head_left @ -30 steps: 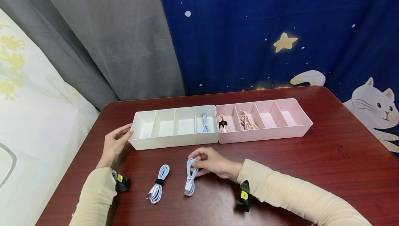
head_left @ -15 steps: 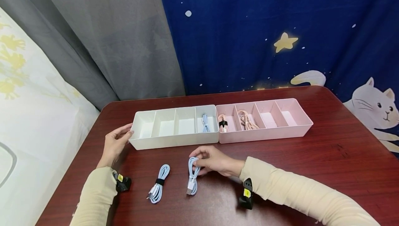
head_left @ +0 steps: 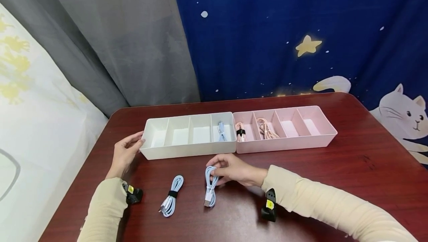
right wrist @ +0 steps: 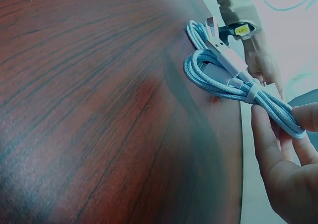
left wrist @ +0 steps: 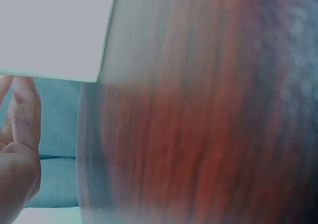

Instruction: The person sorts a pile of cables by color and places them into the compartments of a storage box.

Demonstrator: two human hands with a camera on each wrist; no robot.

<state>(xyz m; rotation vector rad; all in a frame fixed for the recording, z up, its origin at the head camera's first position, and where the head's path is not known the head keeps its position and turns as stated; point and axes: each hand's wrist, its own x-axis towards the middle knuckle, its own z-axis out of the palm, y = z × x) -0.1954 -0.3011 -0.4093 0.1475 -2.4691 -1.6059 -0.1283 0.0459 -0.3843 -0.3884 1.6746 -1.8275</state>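
Observation:
My right hand (head_left: 235, 169) pinches a light blue USB cable (right wrist: 223, 80), coiled and tied with a pale strap, between thumb and fingers at one end of its loop. Its white USB plug points down toward the person in the head view. The cable is held above the table. My left hand (head_left: 125, 154) touches the left end of the white divided box (head_left: 187, 150) with fairly straight fingers (left wrist: 24, 112). A second light blue cable (head_left: 171, 197), bound with a black strap, lies on the table between the hands.
A pink divided box (head_left: 287, 144) stands against the white box's right end. It holds pink cables (head_left: 265, 128) in its two left compartments. A small blue cable (head_left: 221, 131) lies in the white box's rightmost compartment. Curtains hang behind the dark red table (head_left: 351, 153).
My right hand has moved slightly right and away from the person with the blue cable. My left hand stays at the white box's end. The whole head view has shifted a little.

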